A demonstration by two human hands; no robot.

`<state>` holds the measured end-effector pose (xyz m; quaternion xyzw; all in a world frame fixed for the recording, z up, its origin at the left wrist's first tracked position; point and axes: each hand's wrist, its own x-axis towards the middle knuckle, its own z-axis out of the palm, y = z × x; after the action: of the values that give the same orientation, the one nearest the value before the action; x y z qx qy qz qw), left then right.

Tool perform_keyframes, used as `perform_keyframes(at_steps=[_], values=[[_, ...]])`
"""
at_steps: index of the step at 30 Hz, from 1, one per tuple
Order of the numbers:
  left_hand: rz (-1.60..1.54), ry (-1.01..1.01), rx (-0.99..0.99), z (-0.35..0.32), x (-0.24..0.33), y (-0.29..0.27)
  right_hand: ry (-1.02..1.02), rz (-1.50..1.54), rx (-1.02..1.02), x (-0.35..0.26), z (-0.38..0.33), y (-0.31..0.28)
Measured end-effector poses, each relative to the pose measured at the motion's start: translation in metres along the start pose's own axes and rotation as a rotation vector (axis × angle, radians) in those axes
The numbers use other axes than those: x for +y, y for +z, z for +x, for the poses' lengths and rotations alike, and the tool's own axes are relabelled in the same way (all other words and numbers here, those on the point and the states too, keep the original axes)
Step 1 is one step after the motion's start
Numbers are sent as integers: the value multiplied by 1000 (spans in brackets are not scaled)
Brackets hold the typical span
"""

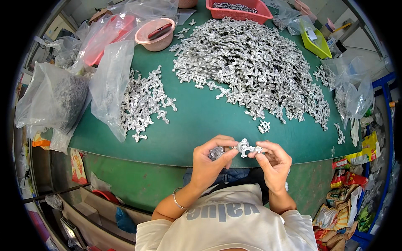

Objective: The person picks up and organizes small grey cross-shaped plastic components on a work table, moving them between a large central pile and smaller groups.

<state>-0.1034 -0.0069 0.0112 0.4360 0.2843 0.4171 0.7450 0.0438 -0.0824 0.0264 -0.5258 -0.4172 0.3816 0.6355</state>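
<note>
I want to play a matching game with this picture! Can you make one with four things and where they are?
Things:
1. big pile of metal parts
2. pink bowl
3. yellow-green tray
4. small metal part

Places:
A. far left of the table
B. far right edge of the table
C. between both hands
D. middle of the green table

Pairs: 1-D, 2-A, 3-B, 4-C
</note>
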Motion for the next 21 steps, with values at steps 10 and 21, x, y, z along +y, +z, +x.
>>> perform_keyframes(at_steps=[10,21], values=[[-117,-50,-80,-2,6,-1,-178,-8,-28,-8,-3,0],[-276,-161,-171,-3,13,3,-260,-12,-61,-10,-8,-2]])
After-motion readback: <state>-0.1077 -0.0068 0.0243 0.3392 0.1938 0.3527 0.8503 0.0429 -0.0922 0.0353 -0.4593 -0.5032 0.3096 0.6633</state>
